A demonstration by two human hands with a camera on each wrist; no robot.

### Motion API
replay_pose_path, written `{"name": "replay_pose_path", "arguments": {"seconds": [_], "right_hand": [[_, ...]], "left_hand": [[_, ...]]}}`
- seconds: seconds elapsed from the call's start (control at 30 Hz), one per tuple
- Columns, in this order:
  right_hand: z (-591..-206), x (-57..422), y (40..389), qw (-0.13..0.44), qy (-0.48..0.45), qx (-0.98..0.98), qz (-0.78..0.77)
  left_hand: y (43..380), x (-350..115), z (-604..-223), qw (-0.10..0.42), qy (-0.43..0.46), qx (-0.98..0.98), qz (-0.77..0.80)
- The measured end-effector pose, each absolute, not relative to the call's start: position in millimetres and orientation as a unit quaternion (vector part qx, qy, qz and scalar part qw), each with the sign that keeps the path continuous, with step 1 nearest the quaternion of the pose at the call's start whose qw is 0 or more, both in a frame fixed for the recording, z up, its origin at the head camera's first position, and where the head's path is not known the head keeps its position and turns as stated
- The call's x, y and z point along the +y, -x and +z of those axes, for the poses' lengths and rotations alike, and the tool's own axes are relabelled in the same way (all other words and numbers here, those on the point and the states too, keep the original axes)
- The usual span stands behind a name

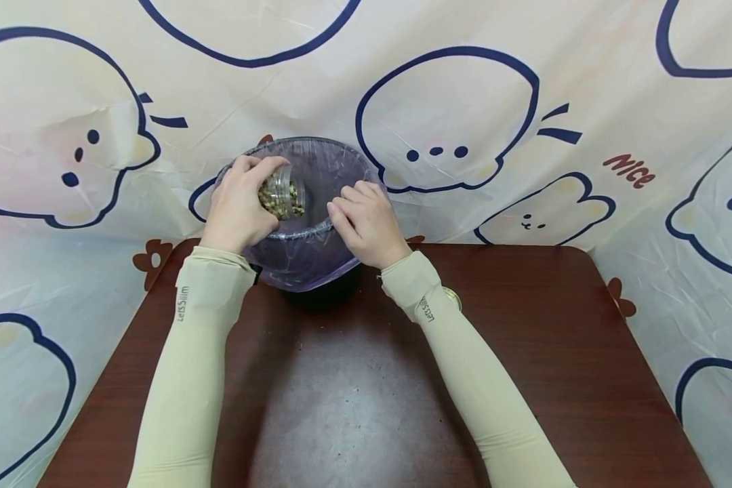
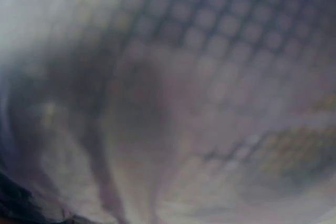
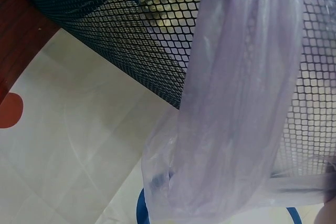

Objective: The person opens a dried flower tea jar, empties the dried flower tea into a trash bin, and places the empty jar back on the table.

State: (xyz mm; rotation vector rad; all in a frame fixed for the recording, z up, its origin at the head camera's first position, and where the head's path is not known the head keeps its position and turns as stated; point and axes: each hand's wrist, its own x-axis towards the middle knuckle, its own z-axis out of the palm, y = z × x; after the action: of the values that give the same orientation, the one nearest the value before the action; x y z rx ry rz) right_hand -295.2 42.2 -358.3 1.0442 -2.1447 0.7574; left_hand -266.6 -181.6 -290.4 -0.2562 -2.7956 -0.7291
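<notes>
My left hand [image 1: 234,207] grips a small clear jar [image 1: 280,193] on its side, with yellow-green dried bits in it. The jar's mouth points right, over the opening of a dark mesh bin [image 3: 105,40]. A thin purple bag [image 1: 305,264] lines the bin and folds down over its rim. At the rim's near right side, my right hand [image 1: 369,224] holds the edge, thumb on top and fingers curled. In the right wrist view, yellowish bits [image 3: 163,9] show through the mesh. Blurred mesh [image 2: 226,30] and bag fill the left wrist view.
The bin stands at the back of a dark red-brown table [image 1: 524,339], close to a cartoon-print curtain [image 1: 317,95]. A small round gold-rimmed thing [image 1: 453,298] lies partly hidden by the right sleeve. Tiny crumbs dot the tabletop in front of the bin.
</notes>
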Motion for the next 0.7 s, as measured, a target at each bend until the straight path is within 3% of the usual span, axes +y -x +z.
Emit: {"name": "replay_pose_path", "arguments": {"seconds": [0.7], "right_hand": [[-359.3,41.1,296.4,0.319,-0.399,-0.810,0.286]], "left_hand": [[267.4,-182.0,-289.8,0.109,0.089,-0.960,-0.242]]}}
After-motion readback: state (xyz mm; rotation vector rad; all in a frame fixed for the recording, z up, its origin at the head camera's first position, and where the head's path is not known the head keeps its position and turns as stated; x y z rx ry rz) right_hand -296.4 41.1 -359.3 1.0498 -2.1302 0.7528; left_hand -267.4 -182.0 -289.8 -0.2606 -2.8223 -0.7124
